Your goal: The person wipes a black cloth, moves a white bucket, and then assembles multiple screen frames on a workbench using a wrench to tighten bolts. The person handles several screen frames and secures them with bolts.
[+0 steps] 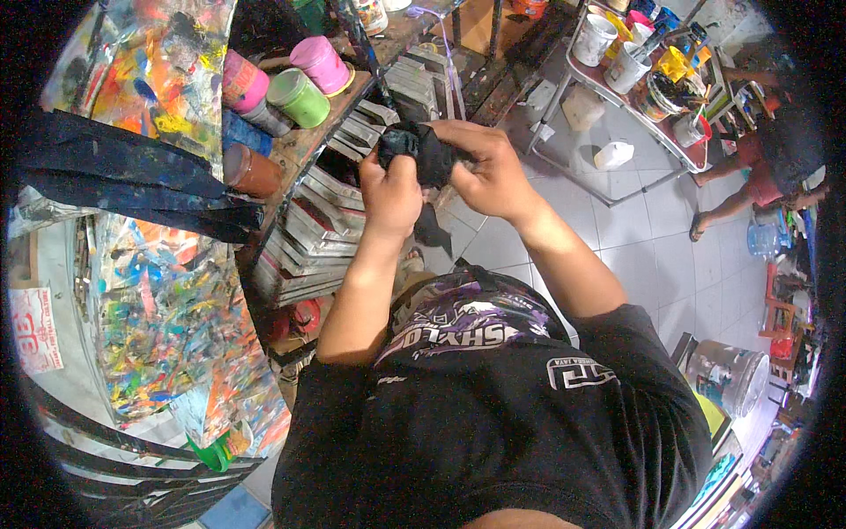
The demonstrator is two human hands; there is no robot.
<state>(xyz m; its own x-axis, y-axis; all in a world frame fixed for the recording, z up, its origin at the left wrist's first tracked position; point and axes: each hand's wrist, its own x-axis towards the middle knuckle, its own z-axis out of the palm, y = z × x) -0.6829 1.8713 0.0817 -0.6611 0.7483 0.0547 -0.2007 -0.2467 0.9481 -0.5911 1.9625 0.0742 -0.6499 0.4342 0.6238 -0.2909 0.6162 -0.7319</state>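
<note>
The left hand (390, 196) and right hand (490, 173) both clutched a crumpled black cloth (421, 152), held between them at chest height over the tiled floor (648, 256). Just left of the hands stood a paint-smeared desk (304, 145) carrying a pink can (319, 63), a green can (298, 97) and a brown can (250, 170). Beneath it lay stacked grey frames (313, 234). Farther right, a cart (648, 115) held white buckets (595, 39).
</note>
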